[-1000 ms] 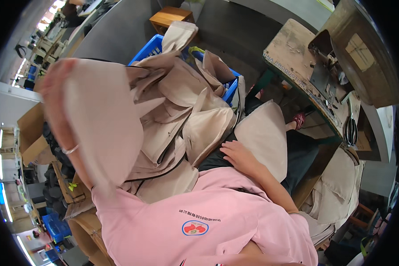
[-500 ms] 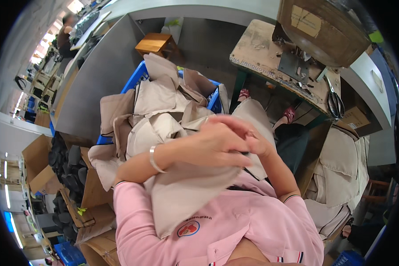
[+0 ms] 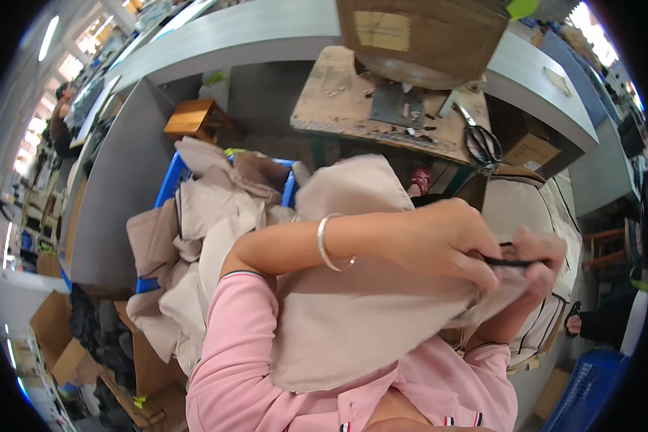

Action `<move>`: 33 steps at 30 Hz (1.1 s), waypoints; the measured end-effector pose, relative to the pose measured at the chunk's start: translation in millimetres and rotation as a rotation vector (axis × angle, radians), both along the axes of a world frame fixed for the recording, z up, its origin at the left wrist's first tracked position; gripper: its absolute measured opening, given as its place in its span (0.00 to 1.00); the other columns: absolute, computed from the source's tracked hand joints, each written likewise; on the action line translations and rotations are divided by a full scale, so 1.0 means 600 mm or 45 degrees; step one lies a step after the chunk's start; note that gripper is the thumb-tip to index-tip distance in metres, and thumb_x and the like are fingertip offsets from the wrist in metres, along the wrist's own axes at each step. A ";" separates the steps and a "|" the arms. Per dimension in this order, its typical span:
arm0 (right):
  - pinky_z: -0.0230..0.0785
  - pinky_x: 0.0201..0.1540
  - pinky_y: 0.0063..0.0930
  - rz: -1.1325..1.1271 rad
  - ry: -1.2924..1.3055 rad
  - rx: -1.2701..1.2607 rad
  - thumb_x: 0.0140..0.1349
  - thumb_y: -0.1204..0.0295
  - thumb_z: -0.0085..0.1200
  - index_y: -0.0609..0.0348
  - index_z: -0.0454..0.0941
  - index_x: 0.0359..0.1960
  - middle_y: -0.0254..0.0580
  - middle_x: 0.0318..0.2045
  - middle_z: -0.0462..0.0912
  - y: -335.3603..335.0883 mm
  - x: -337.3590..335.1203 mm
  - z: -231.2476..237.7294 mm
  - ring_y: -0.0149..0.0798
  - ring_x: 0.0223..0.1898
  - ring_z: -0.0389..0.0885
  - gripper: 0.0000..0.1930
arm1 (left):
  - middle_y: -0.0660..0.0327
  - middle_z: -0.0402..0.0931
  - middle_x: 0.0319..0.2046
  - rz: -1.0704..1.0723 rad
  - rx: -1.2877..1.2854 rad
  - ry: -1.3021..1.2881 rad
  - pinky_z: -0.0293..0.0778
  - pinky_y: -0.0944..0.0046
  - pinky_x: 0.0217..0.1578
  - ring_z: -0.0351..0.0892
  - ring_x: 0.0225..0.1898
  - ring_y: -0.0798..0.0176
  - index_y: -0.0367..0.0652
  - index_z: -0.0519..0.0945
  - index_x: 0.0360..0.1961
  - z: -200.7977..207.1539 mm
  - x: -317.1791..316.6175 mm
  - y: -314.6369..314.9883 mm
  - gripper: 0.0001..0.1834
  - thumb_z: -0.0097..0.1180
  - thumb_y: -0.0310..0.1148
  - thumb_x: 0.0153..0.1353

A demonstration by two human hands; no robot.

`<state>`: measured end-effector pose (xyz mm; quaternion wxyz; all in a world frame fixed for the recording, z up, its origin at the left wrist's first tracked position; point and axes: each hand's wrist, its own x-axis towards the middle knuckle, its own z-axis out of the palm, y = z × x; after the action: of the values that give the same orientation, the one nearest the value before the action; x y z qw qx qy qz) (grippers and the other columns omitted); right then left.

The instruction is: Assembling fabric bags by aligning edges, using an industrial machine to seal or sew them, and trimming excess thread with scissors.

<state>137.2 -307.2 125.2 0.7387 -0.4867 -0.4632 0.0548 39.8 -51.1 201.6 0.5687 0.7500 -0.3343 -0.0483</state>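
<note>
A large beige fabric piece (image 3: 367, 309) lies over my lap and chest, its far side reaching past my left forearm. My left hand (image 3: 439, 234), with a silver bangle on the wrist, reaches across to the right and pinches the piece's edge by a black strip (image 3: 511, 262). Close beside it, my right hand (image 3: 541, 263) grips the same edge at the strip's other end, its fingers somewhat blurred. The strip is stretched between the two hands. How it joins the fabric cannot be made out.
Beige pieces (image 3: 219, 201) overflow a blue crate (image 3: 170, 183) on the left. Scissors (image 3: 479, 140) lie on a worn table (image 3: 331, 90) holding scraps. More beige pieces (image 3: 515, 205) are stacked at right. A cardboard box (image 3: 147, 338) of dark pieces stands lower left.
Both hands have moved right, and they now hold the fabric's edge with the black strip between them. The fabric is spread wider over my lap. The view has turned to the right.
</note>
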 end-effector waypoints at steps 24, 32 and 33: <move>0.72 0.39 0.18 -0.063 0.241 -0.812 0.55 0.74 0.68 0.63 0.86 0.37 0.30 0.32 0.86 0.335 0.232 -0.045 0.21 0.34 0.80 0.09 | 0.72 0.80 0.29 0.714 -0.105 0.602 0.70 0.76 0.31 0.73 0.30 0.80 0.36 0.86 0.40 -0.151 0.214 0.281 0.11 0.65 0.32 0.60; 0.77 0.47 0.26 0.033 0.650 -0.546 0.54 0.78 0.66 0.67 0.82 0.47 0.41 0.43 0.86 0.364 0.264 -0.053 0.30 0.43 0.82 0.17 | 0.65 0.83 0.39 0.787 -0.366 0.600 0.75 0.72 0.42 0.79 0.40 0.73 0.35 0.84 0.45 -0.173 0.263 0.295 0.13 0.64 0.26 0.59; 0.77 0.47 0.25 0.013 0.648 -0.515 0.56 0.79 0.64 0.66 0.83 0.46 0.40 0.42 0.86 0.365 0.265 -0.050 0.30 0.42 0.84 0.15 | 0.62 0.83 0.42 0.828 -0.366 0.594 0.77 0.70 0.46 0.81 0.42 0.69 0.34 0.83 0.46 -0.174 0.267 0.296 0.14 0.64 0.25 0.58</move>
<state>296.4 -88.2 95.3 0.7189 -0.5919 -0.2457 0.2692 200.0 126.8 97.3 0.7135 0.6984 0.0540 0.0125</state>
